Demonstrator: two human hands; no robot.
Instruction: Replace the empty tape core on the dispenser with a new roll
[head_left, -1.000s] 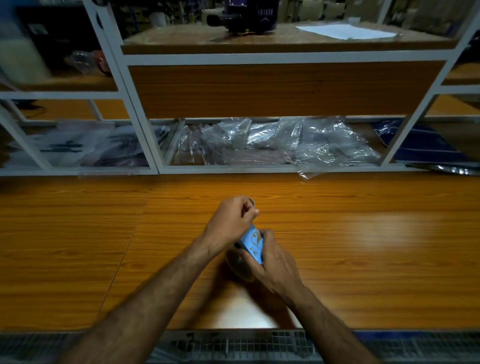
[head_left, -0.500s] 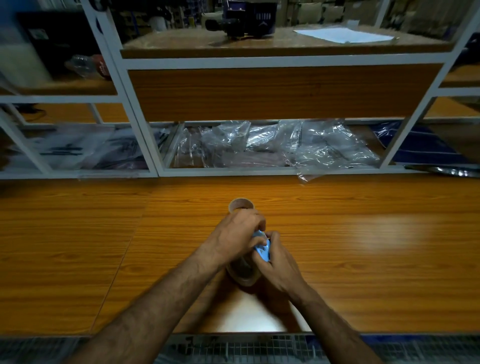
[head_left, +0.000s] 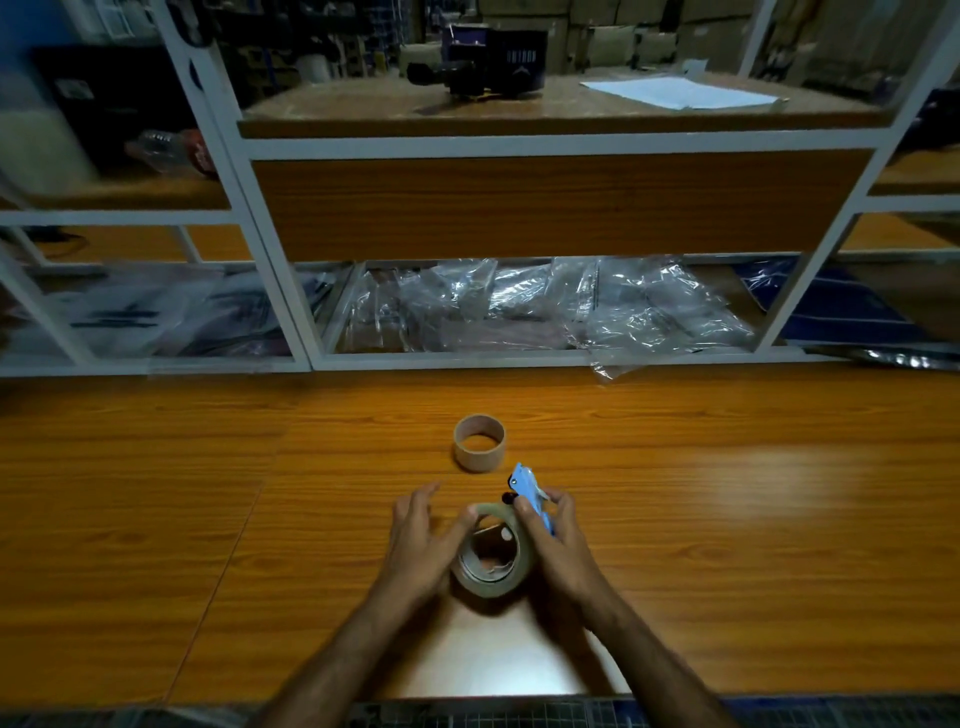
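An empty brown cardboard tape core (head_left: 479, 442) stands alone on the wooden table (head_left: 727, 519), beyond my hands. A new roll of clear tape (head_left: 493, 582) is tilted on edge between my hands. My left hand (head_left: 423, 540) grips the roll's left side, thumb on its top rim. My right hand (head_left: 558, 545) holds the small blue dispenser (head_left: 527, 486) against the roll's upper right edge. How far the dispenser sits inside the roll is hidden by my fingers.
A white-framed shelf unit (head_left: 519, 358) rises at the back of the table. Its lowest bay holds crumpled clear plastic bags (head_left: 571, 306), one corner spilling onto the table. A dark device (head_left: 493, 62) and white paper (head_left: 680, 93) lie on the upper shelf.
My left hand has let go of the empty core, which now stands on the table, and has come back to the new roll. The blue dispenser has come up against the roll.
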